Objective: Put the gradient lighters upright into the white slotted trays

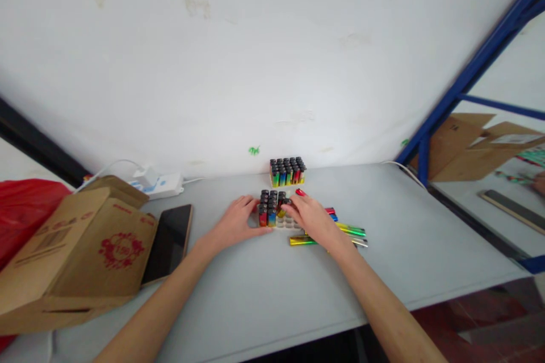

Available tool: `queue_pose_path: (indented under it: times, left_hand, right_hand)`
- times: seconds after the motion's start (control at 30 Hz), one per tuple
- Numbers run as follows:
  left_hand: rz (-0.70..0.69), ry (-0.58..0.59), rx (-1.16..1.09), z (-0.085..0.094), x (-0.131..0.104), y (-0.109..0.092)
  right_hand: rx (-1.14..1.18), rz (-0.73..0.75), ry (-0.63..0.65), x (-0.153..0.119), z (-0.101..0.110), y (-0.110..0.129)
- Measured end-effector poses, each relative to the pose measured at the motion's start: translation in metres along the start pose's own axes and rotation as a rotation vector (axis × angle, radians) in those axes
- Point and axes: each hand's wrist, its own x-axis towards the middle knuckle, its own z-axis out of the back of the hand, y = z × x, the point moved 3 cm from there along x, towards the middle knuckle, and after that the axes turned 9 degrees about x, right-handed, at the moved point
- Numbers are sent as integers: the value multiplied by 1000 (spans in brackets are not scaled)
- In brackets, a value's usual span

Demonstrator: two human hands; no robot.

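Near the middle of the table, a pale tray with round holes [283, 223] holds upright lighters [268, 207] with black tops and coloured bodies on its left side. My left hand [238, 218] grips the tray's left end, thumb along the front and fingers behind. Over the right part of the tray, my right hand [313, 216] pinches a yellowish lighter [281, 212] with a dark top; its fingers partly hide the holes. Loose shiny lighters [303, 240] in gold, green, red and blue lie beside and beneath my right hand.
A full block of lighters [288, 172] stands behind, close to the wall. To the left are a cardboard box [97, 249], a phone [169, 241], a white power strip [164, 186] and a red bag [29, 204]. A blue metal frame [460, 76] borders the right side.
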Motion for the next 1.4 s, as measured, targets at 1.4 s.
queue_pose_path:
  times: [1.4]
  left_hand:
    - [21, 31, 25, 0, 1, -1]
  right_hand:
    - [776, -432, -525, -91, 87, -109]
